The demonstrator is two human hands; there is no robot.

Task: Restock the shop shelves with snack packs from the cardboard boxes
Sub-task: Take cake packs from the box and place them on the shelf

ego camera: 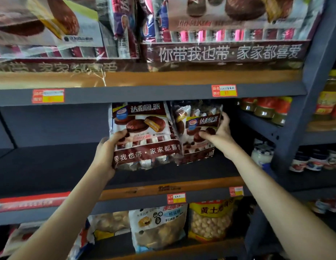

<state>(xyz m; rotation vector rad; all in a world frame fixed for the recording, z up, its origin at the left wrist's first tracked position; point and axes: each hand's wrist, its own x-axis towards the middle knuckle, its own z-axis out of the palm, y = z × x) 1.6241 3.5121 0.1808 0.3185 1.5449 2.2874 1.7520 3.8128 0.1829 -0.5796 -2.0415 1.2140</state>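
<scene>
Two brown-and-white chocolate pie packs (144,136) upright on middle shelf (50,162), left hand (109,147) gripping one, right hand (219,132) gripping other.

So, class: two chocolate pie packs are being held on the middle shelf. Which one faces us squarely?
The left pack, gripped by the left hand; the right pack is turned askew.

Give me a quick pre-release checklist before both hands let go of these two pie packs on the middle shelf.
1. Left hand grips the left pie pack at its lower left edge: ok.
2. Right hand holds the right pie pack: ok.
3. Left pack upright, label facing out: ok.
4. Right pack upright: not ok, it tilts and looks crumpled.
5. Pack bottoms resting on the middle shelf: cannot tell.
6. Free shelf space to the left for more packs: ok.
</scene>
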